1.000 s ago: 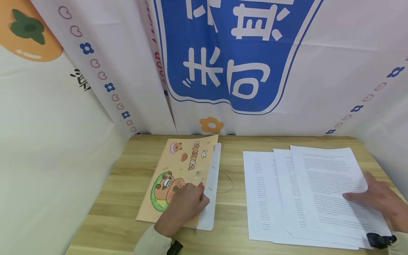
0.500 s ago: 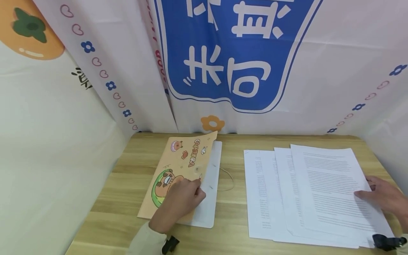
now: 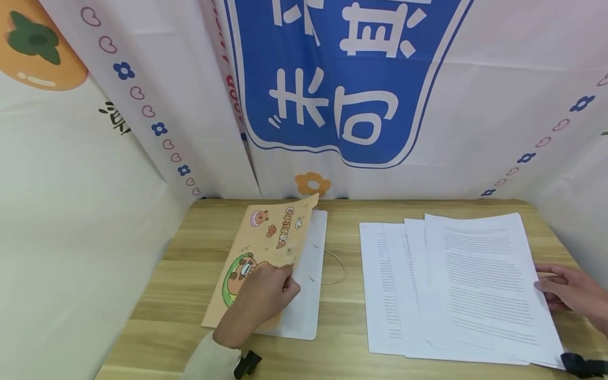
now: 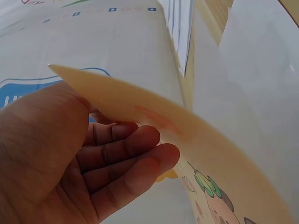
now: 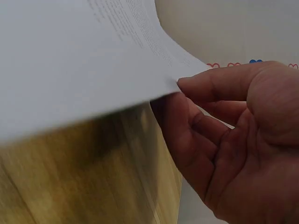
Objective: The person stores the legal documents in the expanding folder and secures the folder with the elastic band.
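Note:
A tan folder with cartoon capybaras (image 3: pixel 258 227) lies at the left of the table. My left hand (image 3: pixel 263 290) pinches the right edge of its cover and holds it raised, so the cover bows up in the left wrist view. Beneath it, a pale inner surface (image 3: pixel 309 295) shows. At the right, several printed sheets (image 3: pixel 391 285) lie fanned out and overlapping. My right hand (image 3: pixel 572 290) pinches the right edge of the top sheet (image 3: pixel 489 279) between thumb and fingers. That sheet's edge (image 5: pixel 70 70) is lifted off the wood in the right wrist view.
A thin cord loop (image 3: pixel 343 269) sticks out from the folder's right side. Bare wood tabletop (image 3: pixel 342 322) separates the folder and the sheets. White printed fabric (image 3: pixel 451 153) hangs behind the table and along both sides.
My left hand has lifted the cover higher and shifted slightly left. The right hand has slid from lying over the top sheet to its right edge, and that sheet has shifted slightly left.

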Demonstrator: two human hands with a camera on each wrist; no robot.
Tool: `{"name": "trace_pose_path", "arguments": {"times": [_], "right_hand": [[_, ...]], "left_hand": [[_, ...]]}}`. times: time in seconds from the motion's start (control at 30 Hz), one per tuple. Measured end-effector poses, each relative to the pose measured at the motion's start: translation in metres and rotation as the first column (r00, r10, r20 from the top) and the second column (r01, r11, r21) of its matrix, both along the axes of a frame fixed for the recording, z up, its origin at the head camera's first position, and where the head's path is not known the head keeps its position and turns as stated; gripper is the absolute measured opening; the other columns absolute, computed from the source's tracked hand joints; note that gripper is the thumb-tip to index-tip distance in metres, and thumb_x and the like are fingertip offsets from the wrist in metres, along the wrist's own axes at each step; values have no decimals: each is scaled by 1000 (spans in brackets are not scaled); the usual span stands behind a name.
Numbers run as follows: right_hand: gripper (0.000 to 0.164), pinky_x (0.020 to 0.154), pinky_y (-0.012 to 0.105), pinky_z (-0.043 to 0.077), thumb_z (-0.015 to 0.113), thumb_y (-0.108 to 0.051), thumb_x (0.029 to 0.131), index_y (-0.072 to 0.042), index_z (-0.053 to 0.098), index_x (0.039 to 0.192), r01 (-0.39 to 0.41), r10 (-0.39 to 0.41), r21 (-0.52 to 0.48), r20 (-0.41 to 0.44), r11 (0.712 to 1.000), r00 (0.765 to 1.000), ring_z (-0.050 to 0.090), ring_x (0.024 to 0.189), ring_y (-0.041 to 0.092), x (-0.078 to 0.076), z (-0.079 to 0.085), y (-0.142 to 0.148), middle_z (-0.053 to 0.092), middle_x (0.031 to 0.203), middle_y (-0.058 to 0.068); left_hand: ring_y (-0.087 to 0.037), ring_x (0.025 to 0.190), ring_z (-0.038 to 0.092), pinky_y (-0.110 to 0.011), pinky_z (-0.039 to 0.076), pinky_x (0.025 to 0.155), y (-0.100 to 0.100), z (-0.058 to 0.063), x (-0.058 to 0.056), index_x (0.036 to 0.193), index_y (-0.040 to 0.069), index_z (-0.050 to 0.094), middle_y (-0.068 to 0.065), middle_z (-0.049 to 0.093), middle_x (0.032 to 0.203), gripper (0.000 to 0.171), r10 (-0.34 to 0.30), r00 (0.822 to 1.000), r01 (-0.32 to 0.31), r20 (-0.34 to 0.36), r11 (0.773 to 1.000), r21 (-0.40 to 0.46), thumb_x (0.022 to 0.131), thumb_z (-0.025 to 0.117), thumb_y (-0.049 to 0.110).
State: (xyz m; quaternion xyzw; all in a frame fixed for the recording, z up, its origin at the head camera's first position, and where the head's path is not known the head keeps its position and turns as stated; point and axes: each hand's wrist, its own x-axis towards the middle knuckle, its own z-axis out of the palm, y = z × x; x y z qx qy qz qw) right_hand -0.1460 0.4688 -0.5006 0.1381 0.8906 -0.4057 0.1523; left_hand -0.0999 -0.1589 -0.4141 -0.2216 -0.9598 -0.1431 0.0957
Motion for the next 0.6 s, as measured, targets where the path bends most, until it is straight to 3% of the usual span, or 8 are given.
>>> {"name": "trace_pose_path", "arguments": {"times": [0.13,0.23,0.6], "right_hand": [[63,68,38,60,55,-9,105,22,20,148,-13,13,-118,0,993,1000,72,79,21,9,18,-14,73,97,12],[64,68,36,60,57,-10,104,22,23,147,5,-6,-113,-7,994,1000,71,78,18,11,20,-19,74,97,13],[66,66,34,59,54,-25,107,20,26,146,3,-14,-108,-102,994,995,69,77,11,17,19,-33,71,101,12]], "left_hand": [[0,47,24,-19,23,44,-2,5,1,63,20,41,13,25,55,30,7,999,-7,33,1000,16,82,60,8],[0,48,23,-19,23,44,-3,9,2,63,20,40,13,25,55,30,15,998,-17,54,1000,24,83,59,7],[-1,47,23,-21,21,44,-13,23,3,62,20,40,13,25,54,30,33,999,-33,7,999,41,82,58,6]]}}
